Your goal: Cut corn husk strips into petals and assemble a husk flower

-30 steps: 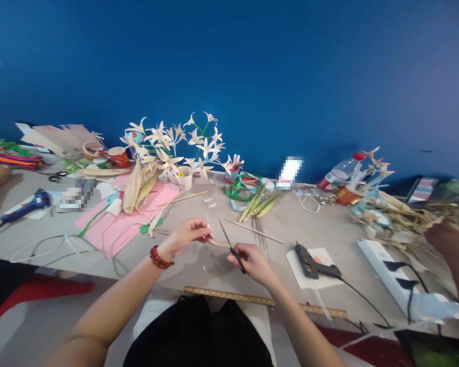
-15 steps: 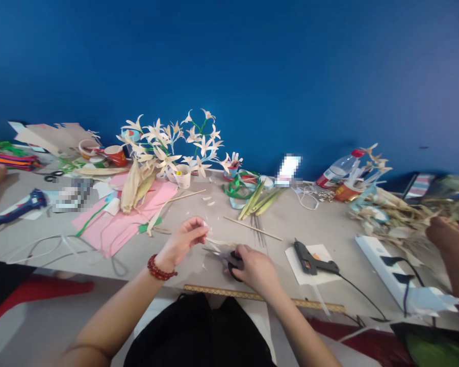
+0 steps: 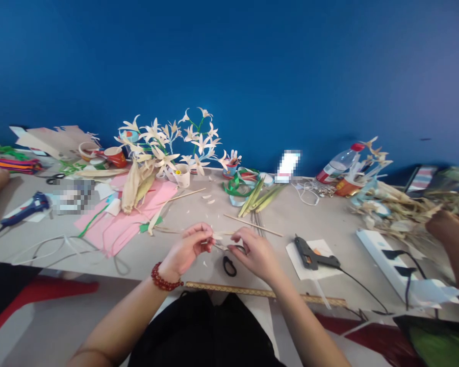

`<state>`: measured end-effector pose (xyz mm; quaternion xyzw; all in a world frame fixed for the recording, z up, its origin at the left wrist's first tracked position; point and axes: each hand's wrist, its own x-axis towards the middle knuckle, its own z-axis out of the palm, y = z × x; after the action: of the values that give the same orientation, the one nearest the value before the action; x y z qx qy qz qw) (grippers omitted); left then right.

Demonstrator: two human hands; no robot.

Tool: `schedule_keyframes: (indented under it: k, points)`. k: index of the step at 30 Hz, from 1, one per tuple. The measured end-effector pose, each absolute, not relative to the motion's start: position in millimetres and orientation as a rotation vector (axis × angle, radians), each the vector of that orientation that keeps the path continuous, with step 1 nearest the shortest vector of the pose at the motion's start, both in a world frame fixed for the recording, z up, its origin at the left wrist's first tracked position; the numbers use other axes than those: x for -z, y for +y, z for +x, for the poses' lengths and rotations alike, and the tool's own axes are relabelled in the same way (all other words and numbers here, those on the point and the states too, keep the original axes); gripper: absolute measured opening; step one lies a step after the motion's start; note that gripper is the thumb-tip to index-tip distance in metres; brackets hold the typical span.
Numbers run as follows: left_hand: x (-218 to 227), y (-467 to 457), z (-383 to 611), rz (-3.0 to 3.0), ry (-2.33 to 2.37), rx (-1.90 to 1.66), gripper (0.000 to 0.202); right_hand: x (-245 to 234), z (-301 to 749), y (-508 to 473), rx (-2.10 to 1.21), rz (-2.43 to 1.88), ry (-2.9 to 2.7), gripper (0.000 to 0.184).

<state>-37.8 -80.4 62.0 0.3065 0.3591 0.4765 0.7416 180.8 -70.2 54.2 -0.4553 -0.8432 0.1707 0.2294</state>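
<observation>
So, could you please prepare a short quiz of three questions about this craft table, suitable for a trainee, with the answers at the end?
1. Multiple choice: on which wrist of the person is the red bead bracelet?
A) right
B) left
C) both

2. True or false: the black glue gun rests on a white sheet.

3. Fill in the missing word: close to the right hand are black-handled ____.

Key:
1. B, on the same arm as the left hand.
2. True.
3. Scissors.
</observation>
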Motion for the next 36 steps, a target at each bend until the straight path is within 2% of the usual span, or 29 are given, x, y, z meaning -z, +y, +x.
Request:
schedule_keyframes:
  k: [5,8,13,17,26,31,36]
  points:
    - [-63.0,-84.5,-27.8,0.715,0.777,-1.002,0.017,-58.4,165.1,-72.3,-0.235,-0.784,-2.170,0.016]
    - [-66.8,-90.2,-25.9,0.808,0.812,-1.009,0.018,-57.5,162.0,-71.4,-0.241,-0.667,-2.144,0.017]
    - [-74.0,-100.3,-29.8,1.591,1.051,-1.315,0.023,-63.8,155.5,-78.6,-0.437,-0.785,-1.922,0.009]
    - [-77.0,-101.6,-28.8,2.013,1.118,-1.371,0.018,-70.4,146.5,-88.0,-0.520,-0.932,-1.829,0.007]
    - [-71.7,-101.8,-18.7,2.114,1.174,-1.563,0.011,-71.6,130.1,-100.1,-0.473,-0.912,-1.676,0.010]
    - [-72.5,-96.7,-31.7,2.048,1.353,-1.677,0.011,-68.5,137.9,-102.5,-0.566,-0.959,-1.482,0.008]
    - [-84.2,-97.8,-27.7,1.977,1.226,-1.369,0.013,-66.0,141.3,-100.1,-0.665,-1.028,-1.464,0.008]
